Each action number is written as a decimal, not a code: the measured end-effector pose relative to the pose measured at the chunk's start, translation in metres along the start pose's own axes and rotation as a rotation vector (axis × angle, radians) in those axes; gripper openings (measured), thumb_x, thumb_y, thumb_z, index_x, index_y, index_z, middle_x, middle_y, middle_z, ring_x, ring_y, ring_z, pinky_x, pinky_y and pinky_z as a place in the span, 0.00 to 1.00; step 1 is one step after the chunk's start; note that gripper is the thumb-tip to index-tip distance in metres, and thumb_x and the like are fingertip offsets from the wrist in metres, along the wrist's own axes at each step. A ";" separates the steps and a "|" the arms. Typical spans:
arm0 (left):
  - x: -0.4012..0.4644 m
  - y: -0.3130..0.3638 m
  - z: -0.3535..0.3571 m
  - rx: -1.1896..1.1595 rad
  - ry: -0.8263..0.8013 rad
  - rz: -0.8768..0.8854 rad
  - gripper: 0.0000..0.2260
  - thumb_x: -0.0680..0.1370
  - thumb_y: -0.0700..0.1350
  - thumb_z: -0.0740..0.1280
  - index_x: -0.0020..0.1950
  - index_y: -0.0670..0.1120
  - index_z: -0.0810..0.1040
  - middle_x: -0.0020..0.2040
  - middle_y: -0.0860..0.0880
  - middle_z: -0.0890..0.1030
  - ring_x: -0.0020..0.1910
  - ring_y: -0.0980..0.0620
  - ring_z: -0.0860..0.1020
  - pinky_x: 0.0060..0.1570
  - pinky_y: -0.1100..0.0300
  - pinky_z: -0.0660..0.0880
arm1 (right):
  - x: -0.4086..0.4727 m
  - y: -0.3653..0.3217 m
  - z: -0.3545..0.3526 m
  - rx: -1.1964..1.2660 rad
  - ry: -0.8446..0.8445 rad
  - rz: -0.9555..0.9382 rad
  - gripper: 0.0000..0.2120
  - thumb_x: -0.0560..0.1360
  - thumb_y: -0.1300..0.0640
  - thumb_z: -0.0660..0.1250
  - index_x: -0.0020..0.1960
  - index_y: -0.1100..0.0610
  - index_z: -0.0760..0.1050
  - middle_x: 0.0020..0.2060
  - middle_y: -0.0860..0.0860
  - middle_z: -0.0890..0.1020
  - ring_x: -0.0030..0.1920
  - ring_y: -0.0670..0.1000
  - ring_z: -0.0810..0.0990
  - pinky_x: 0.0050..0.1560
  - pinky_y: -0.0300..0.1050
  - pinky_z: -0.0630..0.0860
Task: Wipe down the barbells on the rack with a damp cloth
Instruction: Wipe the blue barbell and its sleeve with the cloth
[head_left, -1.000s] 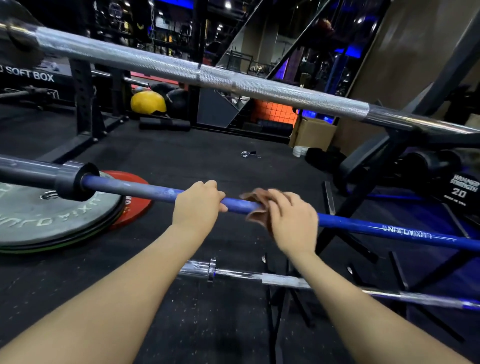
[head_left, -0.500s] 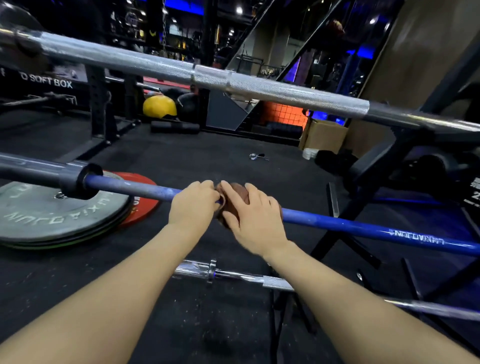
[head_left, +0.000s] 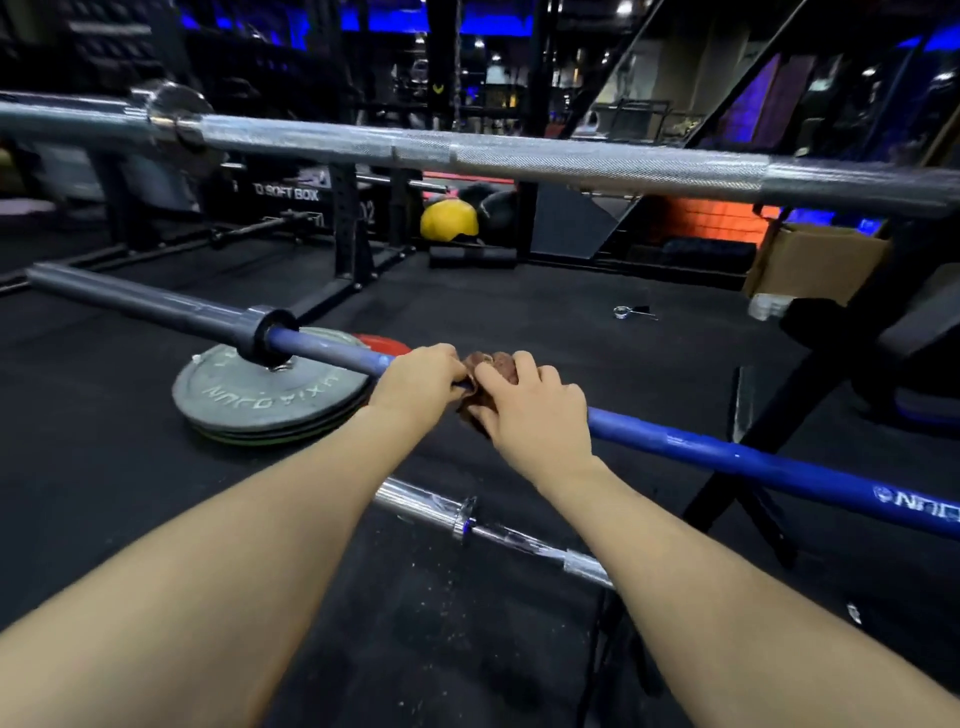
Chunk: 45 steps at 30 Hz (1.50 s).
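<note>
Running from ten o'clock, where its grey sleeve ends, down to four o'clock at the frame's right edge, the blue barbell is crossed near its middle by both hands. The left hand is curled around the shaft, and the right hand is closed over a brown cloth bunched against the bar; the two hands touch. The unwiped stretch towards the collar lies at ten o'clock of the cloth, beyond the left hand, so a stroke that way is judged to be blocked until that hand is shifted. Towards four o'clock the shaft lies free of the hands. A knurled silver barbell is held above, at twelve o'clock, and a chrome barbell lies below, at six o'clock.
</note>
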<state>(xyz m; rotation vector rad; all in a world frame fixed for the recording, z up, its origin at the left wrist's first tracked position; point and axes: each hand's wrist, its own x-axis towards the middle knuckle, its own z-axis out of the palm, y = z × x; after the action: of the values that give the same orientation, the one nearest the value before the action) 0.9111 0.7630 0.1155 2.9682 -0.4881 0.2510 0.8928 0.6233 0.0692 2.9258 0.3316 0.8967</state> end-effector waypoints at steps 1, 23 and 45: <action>0.000 0.002 -0.001 0.009 -0.008 -0.015 0.12 0.80 0.46 0.61 0.58 0.42 0.79 0.60 0.45 0.75 0.57 0.44 0.75 0.53 0.52 0.71 | 0.000 0.000 -0.002 0.033 -0.023 0.000 0.20 0.75 0.43 0.65 0.65 0.45 0.69 0.60 0.55 0.72 0.49 0.60 0.75 0.38 0.50 0.65; 0.011 -0.118 0.014 -0.047 0.203 0.217 0.15 0.76 0.55 0.67 0.60 0.52 0.79 0.53 0.51 0.76 0.56 0.48 0.73 0.49 0.52 0.73 | 0.009 -0.026 0.017 -0.239 0.146 0.195 0.20 0.74 0.36 0.51 0.55 0.43 0.76 0.47 0.46 0.78 0.41 0.56 0.78 0.35 0.48 0.69; 0.017 -0.134 0.018 -0.117 0.203 0.314 0.12 0.79 0.54 0.61 0.58 0.52 0.78 0.53 0.53 0.73 0.53 0.52 0.70 0.46 0.57 0.71 | 0.024 -0.080 0.027 -0.041 0.146 0.269 0.17 0.78 0.43 0.52 0.61 0.40 0.74 0.60 0.43 0.75 0.61 0.49 0.73 0.60 0.52 0.68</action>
<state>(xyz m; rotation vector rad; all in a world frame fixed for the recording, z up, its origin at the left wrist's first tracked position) 0.9731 0.8809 0.0887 2.7032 -0.9050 0.5277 0.9125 0.7066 0.0506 2.9186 -0.0773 1.1376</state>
